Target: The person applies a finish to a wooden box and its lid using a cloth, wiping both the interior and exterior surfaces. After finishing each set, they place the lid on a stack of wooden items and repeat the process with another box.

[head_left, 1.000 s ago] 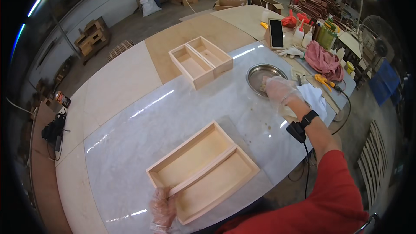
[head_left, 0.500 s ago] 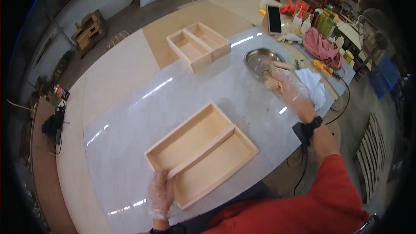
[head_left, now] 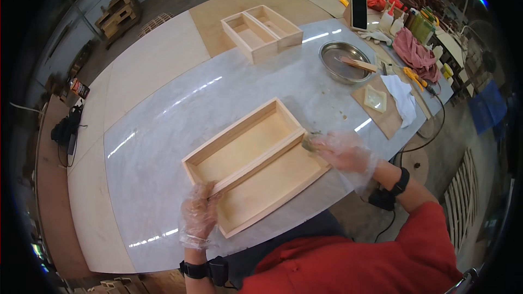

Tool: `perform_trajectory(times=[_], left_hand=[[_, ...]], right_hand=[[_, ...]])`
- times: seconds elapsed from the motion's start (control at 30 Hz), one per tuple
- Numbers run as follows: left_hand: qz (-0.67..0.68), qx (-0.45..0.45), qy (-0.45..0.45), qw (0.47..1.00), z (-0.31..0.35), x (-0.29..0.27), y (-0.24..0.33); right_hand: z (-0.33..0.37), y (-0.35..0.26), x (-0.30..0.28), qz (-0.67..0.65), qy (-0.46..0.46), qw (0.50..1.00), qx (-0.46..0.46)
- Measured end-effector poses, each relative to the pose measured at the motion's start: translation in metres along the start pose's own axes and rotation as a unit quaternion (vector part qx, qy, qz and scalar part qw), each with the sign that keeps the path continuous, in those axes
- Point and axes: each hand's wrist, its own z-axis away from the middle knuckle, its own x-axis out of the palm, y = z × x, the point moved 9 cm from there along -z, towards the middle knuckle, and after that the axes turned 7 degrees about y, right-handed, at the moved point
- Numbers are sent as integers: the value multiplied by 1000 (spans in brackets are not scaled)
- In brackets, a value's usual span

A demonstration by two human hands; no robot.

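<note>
A shallow two-compartment wooden box (head_left: 239, 155) lies in front of me on the plastic-covered table. My left hand (head_left: 199, 209), in a clear plastic glove, is closed on its near-left end, at the divider's end. My right hand (head_left: 343, 151), gloved likewise, pinches a small yellowish-green pad (head_left: 311, 142) against the box's right end, near the other end of the divider. Fingers partly cover the pad, so whether it is sponge or folded cloth cannot be told. Beyond it stands a round metal dish (head_left: 328, 64) with a flat wooden stick (head_left: 358, 64) resting across its rim.
A second wooden box (head_left: 260, 49) sits at the far side. To the right are a wooden board (head_left: 389, 122) with a small square dish (head_left: 375, 99), a white cloth (head_left: 401, 98), a yellow-handled tool (head_left: 415, 78), a pink cloth (head_left: 414, 51), bottles (head_left: 387, 20) and a dark-screened phone (head_left: 359, 12).
My right hand has come from beside the metal dish back to the box's right end, carrying the pad. My left hand stays on the box. The view has shifted slightly.
</note>
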Motion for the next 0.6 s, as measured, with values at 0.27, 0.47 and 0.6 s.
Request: perform_trajectory(times=[0.27, 0.47, 0.6], left_hand=[[-8, -21, -12, 1000, 0, 0, 3], [-30, -7, -13, 999, 0, 2, 5], [-39, -10, -25, 999, 2, 3, -1]], right_hand=[[-91, 6, 20, -18, 7, 999, -38], [-127, 21, 29, -53, 70, 996, -14], [-141, -2, 23, 2, -24, 994, 109]])
